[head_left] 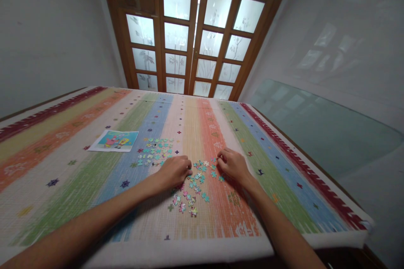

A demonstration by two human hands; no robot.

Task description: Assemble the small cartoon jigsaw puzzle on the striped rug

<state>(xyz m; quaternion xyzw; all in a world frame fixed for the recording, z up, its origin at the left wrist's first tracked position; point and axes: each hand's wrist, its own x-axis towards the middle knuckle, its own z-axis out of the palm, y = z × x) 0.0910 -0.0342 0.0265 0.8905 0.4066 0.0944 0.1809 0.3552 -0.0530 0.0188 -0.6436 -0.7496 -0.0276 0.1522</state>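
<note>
Loose jigsaw puzzle pieces (197,178), mostly turquoise with some pink and yellow ones, lie scattered between my hands. My left hand (176,170) rests at the left edge of this pile, its fingers curled inward; whatever is in them is hidden. On the pile's right side, my right hand (233,164) has thumb and fingers drawn together close to a few turquoise pieces, and I cannot make out anything between them. Beyond my left hand, more puzzle pieces (156,151) are laid out in rough rows, spaced apart. Left of those lies a printed cartoon picture (118,140).
A striped, patterned cloth (221,212) covers the table. Behind the table stand wooden doors (192,35) with frosted panes. A pale green glass panel (315,122) is beside the right edge, near the white wall (356,50).
</note>
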